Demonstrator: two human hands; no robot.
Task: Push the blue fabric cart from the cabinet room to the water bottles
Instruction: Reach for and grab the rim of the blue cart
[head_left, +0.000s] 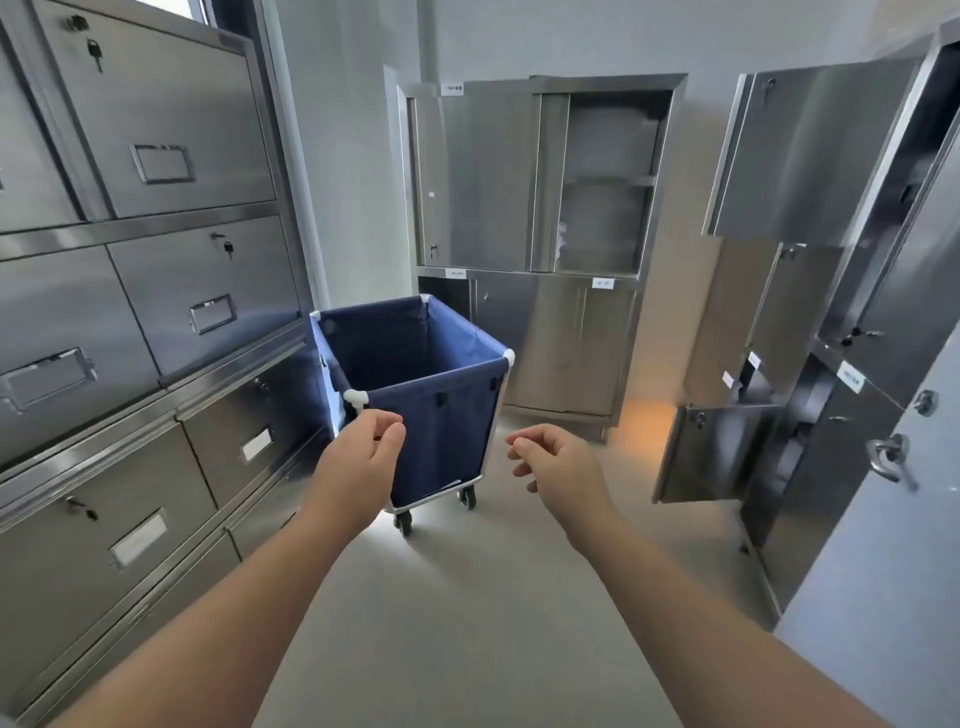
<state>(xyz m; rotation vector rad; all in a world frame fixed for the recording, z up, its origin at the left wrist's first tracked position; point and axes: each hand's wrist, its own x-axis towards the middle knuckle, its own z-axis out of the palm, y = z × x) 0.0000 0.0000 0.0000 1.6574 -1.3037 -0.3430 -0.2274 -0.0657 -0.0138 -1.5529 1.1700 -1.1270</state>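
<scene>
The blue fabric cart (441, 405) stands on black wheels in the middle of the room, its bin empty, with white corner joints on its frame. My left hand (363, 457) is stretched out in front of the cart's near corner, fingers loosely curled, holding nothing. My right hand (556, 460) hovers to the right of the cart, over the floor, fingers also loosely curled and apart from the cart. No water bottles are in view.
Steel drawer cabinets (145, 291) line the left wall close to the cart. A steel cupboard (535, 208) stands behind it. On the right, lockers have open doors (711, 452) jutting into the room. Grey floor (467, 597) lies between me and the cart.
</scene>
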